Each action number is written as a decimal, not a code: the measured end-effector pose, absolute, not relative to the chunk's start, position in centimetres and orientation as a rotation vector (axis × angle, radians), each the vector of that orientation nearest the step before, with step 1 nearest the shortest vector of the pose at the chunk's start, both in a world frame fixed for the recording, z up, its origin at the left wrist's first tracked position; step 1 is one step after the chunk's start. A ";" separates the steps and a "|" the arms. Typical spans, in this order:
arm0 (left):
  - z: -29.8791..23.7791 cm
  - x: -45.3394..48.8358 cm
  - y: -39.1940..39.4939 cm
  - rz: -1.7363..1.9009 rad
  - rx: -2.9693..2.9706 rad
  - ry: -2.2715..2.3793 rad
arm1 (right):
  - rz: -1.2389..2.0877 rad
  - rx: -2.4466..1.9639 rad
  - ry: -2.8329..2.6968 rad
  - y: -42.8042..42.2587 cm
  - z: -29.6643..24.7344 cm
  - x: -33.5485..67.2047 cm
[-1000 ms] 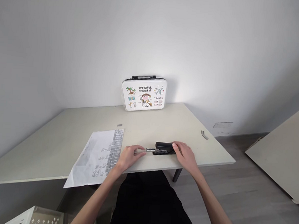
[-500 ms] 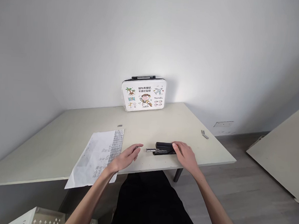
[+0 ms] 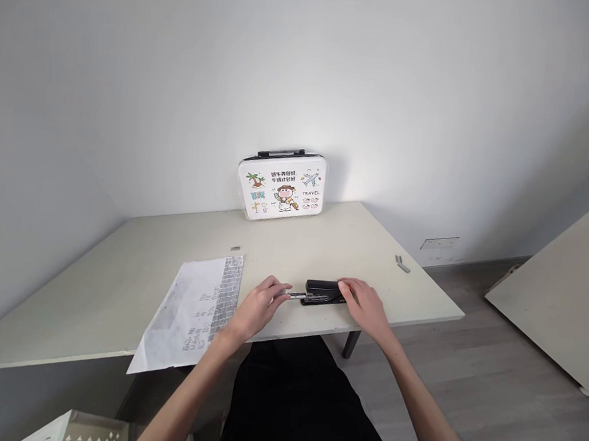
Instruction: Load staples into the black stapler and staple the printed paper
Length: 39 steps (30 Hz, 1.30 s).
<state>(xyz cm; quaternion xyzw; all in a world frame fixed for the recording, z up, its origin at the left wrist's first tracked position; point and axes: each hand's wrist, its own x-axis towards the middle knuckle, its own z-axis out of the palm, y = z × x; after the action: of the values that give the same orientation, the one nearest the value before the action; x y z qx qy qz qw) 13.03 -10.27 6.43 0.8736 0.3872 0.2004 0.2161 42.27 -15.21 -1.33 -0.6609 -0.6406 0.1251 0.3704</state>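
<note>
The right hand (image 3: 366, 311) grips the rear of a black stapler (image 3: 321, 286), thumb along its side; the left hand (image 3: 260, 306) has thumb and forefinger drawn narrowly together at the end of its slim, shiny metal rail (image 3: 298, 296), though I cannot tell what they hold. The stapler lies near the front edge of a smooth, pale tabletop (image 3: 323, 249). Creased printed paper (image 3: 184, 307) overhangs that edge; small grey strips (image 3: 402, 264) lie toward the right. A glossy white, round-cornered case (image 3: 282, 186) stands by the plain wall (image 3: 304, 68), above grey wood-look flooring (image 3: 445, 369).
</note>
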 end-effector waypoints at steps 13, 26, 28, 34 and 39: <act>4.6 15.9 -8.0 0.415 2.721 0.893 | 0.342 -1.699 -1.633 -15.5 -0.9 42.1; 5.1 16.2 -7.3 0.402 2.668 0.776 | 0.336 -1.689 -1.634 -15.4 -0.9 42.1; 5.1 16.2 -7.4 0.426 2.647 0.792 | 0.334 -1.692 -1.632 -15.4 -0.9 42.1; 4.8 15.9 -7.6 0.509 2.562 0.906 | 0.333 -1.695 -1.632 -15.3 -1.0 42.2; 4.6 15.2 -8.3 0.611 2.490 1.018 | 0.338 -1.697 -1.630 -15.4 -1.0 42.1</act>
<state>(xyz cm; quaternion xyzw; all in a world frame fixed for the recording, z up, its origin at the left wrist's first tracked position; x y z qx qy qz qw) 15.17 -8.25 4.62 0.8861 0.3622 0.2175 0.1906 42.10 -15.41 -0.96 -0.6624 -0.6363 0.1318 0.3727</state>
